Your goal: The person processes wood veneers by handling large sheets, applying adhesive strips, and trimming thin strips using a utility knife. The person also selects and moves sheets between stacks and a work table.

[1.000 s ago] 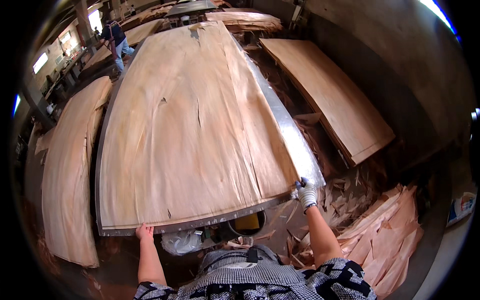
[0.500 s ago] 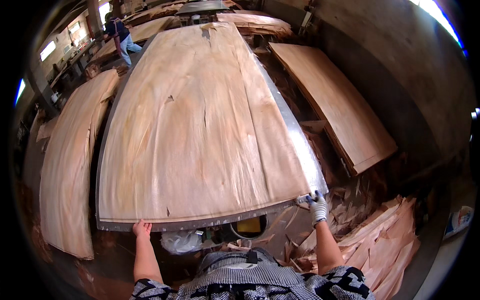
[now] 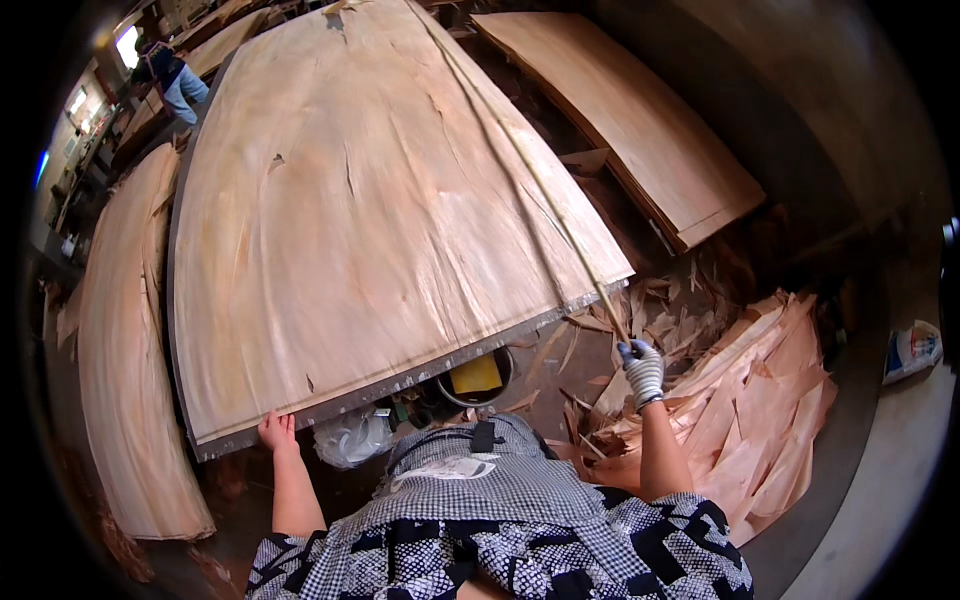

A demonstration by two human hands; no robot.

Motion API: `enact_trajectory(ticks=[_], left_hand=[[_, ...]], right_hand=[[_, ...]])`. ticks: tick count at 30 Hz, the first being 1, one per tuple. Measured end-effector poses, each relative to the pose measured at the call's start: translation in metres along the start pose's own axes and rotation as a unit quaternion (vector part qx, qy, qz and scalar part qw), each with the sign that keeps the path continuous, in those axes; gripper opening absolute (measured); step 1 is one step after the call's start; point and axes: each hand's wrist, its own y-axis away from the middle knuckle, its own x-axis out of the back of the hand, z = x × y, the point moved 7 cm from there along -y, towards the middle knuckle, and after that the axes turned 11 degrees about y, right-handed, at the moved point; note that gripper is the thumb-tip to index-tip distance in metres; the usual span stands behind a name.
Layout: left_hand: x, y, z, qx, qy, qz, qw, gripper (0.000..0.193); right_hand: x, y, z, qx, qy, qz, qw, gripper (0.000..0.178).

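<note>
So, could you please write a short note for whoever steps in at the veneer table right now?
Left hand: bare, fingers resting on the near edge of the veneer sheet at its left corner.
Right hand: gloved, grip closed on a thin strip that lifts along the sheet's right side.
The sheet lies flat on the table; scrap pile on the floor to the right.
Done: strip's near end raised off the edge.
Left: the strip's far end looks not yet free; it isn't in the scrap yet.

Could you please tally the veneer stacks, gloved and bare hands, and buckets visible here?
Veneer stacks: 3, namely the centre sheet on the table, the left stack and the right stack.
Gloved hands: 1, the right hand.
Bare hands: 1, the left hand.
Buckets: 1.
Total: 6
</note>
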Motion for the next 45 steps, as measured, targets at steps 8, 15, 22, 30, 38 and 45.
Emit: enact_trajectory(ticks=[8, 15, 22, 30, 38, 45], left_hand=[[0.007, 0.001, 0.018, -0.025, -0.133, 0.002, 0.991, 0.01], [0.008, 0.004, 0.018, -0.015, -0.154, 0.01, 0.988, 0.01], [0.008, 0.006, 0.016, -0.008, -0.145, 0.007, 0.989, 0.011], [0.018, 0.002, 0.017, -0.009, -0.16, 0.002, 0.987, 0.011], [0.015, 0.03, 0.037, 0.052, -0.264, -0.096, 0.958, 0.022], [0.021, 0.049, 0.042, -0.007, -0.309, -0.114, 0.944, 0.03]], right_hand=[[-0.053, 0.098, -0.078, 0.019, 0.023, -0.035, 0.999, 0.029], [-0.049, 0.122, -0.108, 0.057, 0.027, -0.056, 0.996, 0.025], [-0.027, 0.153, -0.09, 0.034, -0.026, -0.067, 0.997, 0.027], [-0.029, 0.156, -0.115, 0.036, -0.054, -0.071, 0.995, 0.024], [-0.058, 0.136, -0.133, -0.012, -0.172, -0.113, 0.979, 0.024], [-0.095, 0.119, -0.155, -0.016, -0.207, -0.113, 0.972, 0.025]])
